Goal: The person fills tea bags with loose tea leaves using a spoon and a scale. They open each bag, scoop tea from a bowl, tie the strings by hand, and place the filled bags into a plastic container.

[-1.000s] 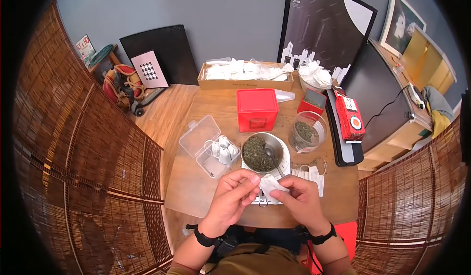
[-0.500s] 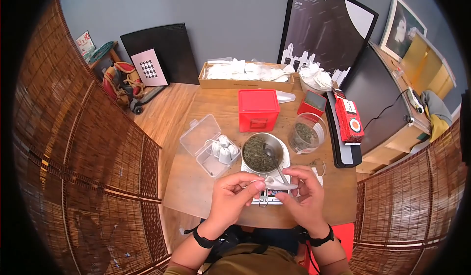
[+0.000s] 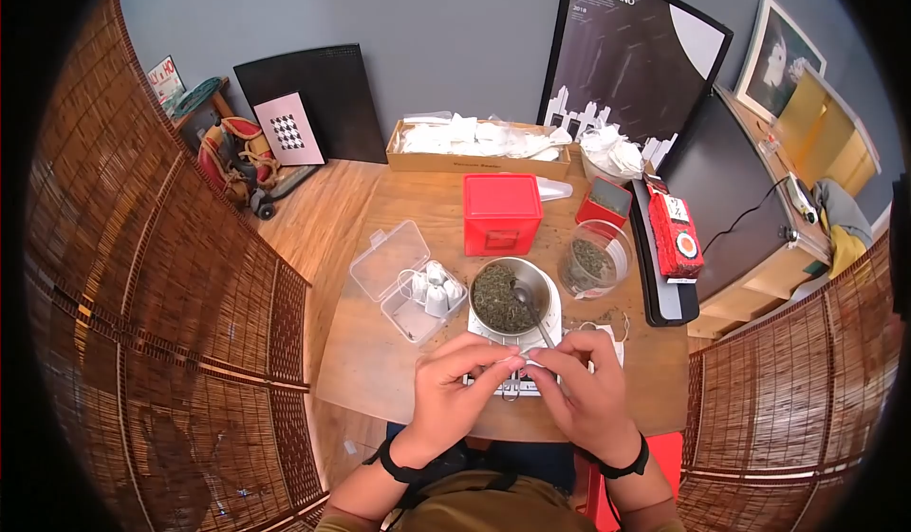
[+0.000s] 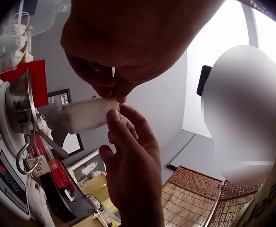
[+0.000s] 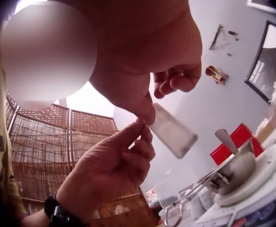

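Between the fingertips of both hands is a small white tea bag (image 5: 173, 130), pinched along one edge. My left hand (image 3: 457, 390) pinches it with thumb and forefinger, and my right hand (image 3: 588, 385) does the same right beside it. In the left wrist view the bag (image 4: 91, 115) extends out from the meeting fingertips. Just beyond the hands, a metal bowl (image 3: 541, 288) of dried tea leaves (image 3: 498, 299) rests on a white kitchen scale (image 3: 553, 328). A spoon (image 3: 537, 321) leans in the bowl. The hands partly cover the scale's front.
To the left, an opened clear plastic box (image 3: 403, 323) holds several filled tea bags (image 3: 436, 297). A red container (image 3: 501, 214) stands behind the bowl, and a clear tub (image 3: 622, 247) of leaves sits right of it. Flat white bags (image 3: 615, 350) lie by the scale. A cardboard tray (image 3: 465, 164) spans the back.
The tea bag was turned from facing up to edge-on. My right fingers spread off it half a second ago, then came back in, and both hands' fingertips now meet on its edge.
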`<state>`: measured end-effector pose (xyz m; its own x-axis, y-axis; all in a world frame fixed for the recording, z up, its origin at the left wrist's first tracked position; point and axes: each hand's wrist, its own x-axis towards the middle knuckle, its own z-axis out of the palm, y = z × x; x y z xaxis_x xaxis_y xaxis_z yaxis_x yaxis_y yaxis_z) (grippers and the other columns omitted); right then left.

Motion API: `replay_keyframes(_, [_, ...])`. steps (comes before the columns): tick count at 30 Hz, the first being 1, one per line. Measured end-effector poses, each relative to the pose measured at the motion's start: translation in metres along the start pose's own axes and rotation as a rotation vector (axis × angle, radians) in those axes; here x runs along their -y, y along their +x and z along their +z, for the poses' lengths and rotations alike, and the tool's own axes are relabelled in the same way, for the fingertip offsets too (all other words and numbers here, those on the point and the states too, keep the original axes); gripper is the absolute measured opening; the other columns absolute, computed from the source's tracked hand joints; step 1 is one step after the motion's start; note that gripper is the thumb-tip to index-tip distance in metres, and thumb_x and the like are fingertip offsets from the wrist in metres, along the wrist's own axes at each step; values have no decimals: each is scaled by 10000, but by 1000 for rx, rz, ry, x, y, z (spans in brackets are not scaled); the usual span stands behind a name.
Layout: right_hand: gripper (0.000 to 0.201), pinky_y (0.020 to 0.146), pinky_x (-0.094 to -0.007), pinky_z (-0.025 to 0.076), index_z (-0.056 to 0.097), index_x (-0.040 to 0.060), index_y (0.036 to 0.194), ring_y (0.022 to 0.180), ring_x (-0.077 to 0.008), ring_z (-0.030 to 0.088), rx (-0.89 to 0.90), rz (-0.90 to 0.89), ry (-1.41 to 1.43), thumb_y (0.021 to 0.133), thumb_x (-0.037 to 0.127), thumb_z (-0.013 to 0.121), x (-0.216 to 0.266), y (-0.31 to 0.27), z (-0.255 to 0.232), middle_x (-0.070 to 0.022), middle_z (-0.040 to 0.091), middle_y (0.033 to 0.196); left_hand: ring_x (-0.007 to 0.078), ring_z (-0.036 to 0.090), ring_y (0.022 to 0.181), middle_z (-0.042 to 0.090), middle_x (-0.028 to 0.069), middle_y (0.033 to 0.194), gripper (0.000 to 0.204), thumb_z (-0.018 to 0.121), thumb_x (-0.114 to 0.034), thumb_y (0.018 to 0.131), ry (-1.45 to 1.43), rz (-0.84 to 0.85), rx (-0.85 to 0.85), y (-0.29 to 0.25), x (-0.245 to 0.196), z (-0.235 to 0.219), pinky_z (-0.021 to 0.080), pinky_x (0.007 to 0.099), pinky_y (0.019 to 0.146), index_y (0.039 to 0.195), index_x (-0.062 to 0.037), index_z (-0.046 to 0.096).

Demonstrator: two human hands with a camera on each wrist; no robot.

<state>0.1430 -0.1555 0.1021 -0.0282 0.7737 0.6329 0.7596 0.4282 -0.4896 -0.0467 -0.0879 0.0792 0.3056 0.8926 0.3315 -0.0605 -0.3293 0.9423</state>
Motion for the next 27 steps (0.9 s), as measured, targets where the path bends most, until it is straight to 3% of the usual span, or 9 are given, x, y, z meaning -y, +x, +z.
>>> replay_keyframes(7, [306,725,-380,530,774,44,1138,843,-252,608,146,67,46,855,54,890,-2,8,-2,-114,658,1180,124,708,829,794,92,980,145,862,-2,925,19,59,34,0,1,3,541,259,700,1069,-16,876])
replay_keyframes(12, [267,751,-394,548,780,51,1095,867,-262,629,200,59,60,853,72,890,-4,11,-5,-117,697,1241,121,708,841,772,90,1006,117,835,-9,958,-24,-39,70,2,2,2,542,253,708,1070,-1,869])
replay_keyframes(20, [206,781,-403,552,785,50,1072,918,-290,660,252,-12,76,882,71,863,-12,11,-5,-81,711,1063,85,703,865,743,99,1170,103,781,-34,1026,-146,-121,99,1,15,2,541,202,616,1100,-2,845])
replay_keyframes(27, [178,775,-409,549,775,47,1070,901,-296,653,265,33,63,913,86,849,-6,15,-8,-96,681,1049,100,723,856,775,134,1208,123,744,-31,1052,-129,-124,134,2,14,-1,559,215,617,1135,8,826])
